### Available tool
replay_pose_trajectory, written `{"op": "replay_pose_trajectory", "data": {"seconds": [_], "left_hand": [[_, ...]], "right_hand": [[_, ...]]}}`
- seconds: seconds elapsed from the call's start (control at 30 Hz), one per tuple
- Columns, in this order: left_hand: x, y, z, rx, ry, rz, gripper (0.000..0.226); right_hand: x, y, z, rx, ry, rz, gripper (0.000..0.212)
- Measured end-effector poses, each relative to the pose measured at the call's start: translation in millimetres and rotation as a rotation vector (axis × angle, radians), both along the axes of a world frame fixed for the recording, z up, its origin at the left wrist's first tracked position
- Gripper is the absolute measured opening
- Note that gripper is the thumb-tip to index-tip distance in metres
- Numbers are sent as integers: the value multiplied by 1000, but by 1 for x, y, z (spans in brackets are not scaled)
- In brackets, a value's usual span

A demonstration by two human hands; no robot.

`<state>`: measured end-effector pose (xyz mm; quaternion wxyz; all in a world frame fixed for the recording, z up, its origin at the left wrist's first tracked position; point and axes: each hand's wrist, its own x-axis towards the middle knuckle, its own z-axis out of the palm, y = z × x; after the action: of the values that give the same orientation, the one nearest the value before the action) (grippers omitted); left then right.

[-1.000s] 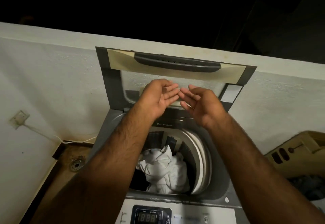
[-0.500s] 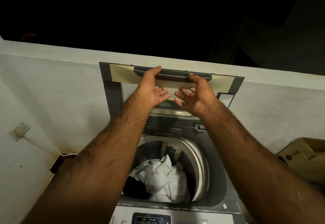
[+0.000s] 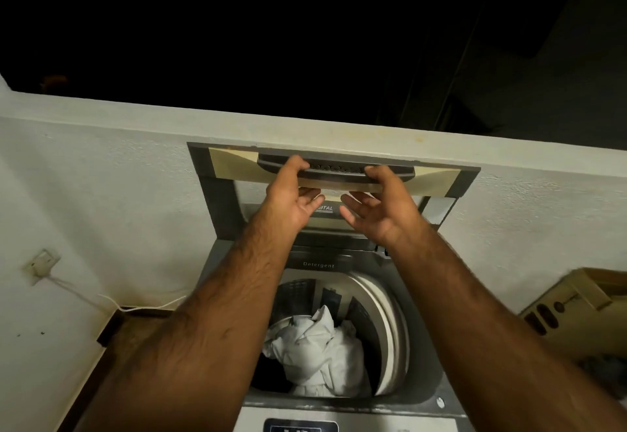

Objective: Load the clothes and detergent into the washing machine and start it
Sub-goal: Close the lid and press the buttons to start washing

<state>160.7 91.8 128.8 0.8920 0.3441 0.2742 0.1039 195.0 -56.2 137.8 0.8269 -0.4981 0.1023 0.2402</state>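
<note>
A grey top-loading washing machine (image 3: 431, 384) stands below me with its lid (image 3: 217, 200) raised upright against the wall. White and dark clothes (image 3: 315, 353) lie in the drum. My left hand (image 3: 291, 194) and my right hand (image 3: 383, 204) are both up at the lid's dark handle (image 3: 336, 170). Each thumb rests on the handle and the fingers spread below it, along the lid's beige strip. A closed drawer marked "Detergent" (image 3: 319, 264) sits at the back of the tub opening. The control panel display (image 3: 300, 426) shows at the bottom edge.
A white parapet wall (image 3: 101, 166) runs behind the machine, with darkness above it. A wall socket (image 3: 40, 263) and white cable (image 3: 112, 306) are on the left. A beige plastic basket (image 3: 576, 306) holding dark items sits at right. Brown floor (image 3: 112, 346) shows left of the machine.
Both hands rose from in front of the lid's window to its handle and now touch it. The view tilted up, so the lid sits lower in frame.
</note>
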Motion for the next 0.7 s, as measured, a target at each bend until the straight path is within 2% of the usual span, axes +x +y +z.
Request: {"op": "replay_pose_trajectory", "data": {"seconds": [0.07,0.13,0.23,0.3,0.4,0.53,0.63,0.7], "left_hand": [[-10,-7,-7,-55,-67,17,31],[-21,-11,-17,-90,-118,32,30],[-37,-15,-30,-127,-177,51,56],[-47,-20,-33,-110,-198,58,73],[-59,-27,-33,-73,-161,77,93],[-72,-37,-33,-26,-84,118,117],[-81,-44,-33,-67,-104,166,101],[-88,-51,-35,-99,-90,200,91]], "right_hand": [[-9,-6,-8,78,-10,-11,26],[-20,-13,-17,115,-19,-17,27],[-36,-20,-27,139,-11,-26,21],[-44,-23,-29,122,-8,-33,24],[-55,-24,-28,102,3,-32,39],[-76,-24,-24,138,35,-99,40],[-91,-27,-23,177,55,-146,41],[-100,-28,-27,156,61,-154,50]]}}
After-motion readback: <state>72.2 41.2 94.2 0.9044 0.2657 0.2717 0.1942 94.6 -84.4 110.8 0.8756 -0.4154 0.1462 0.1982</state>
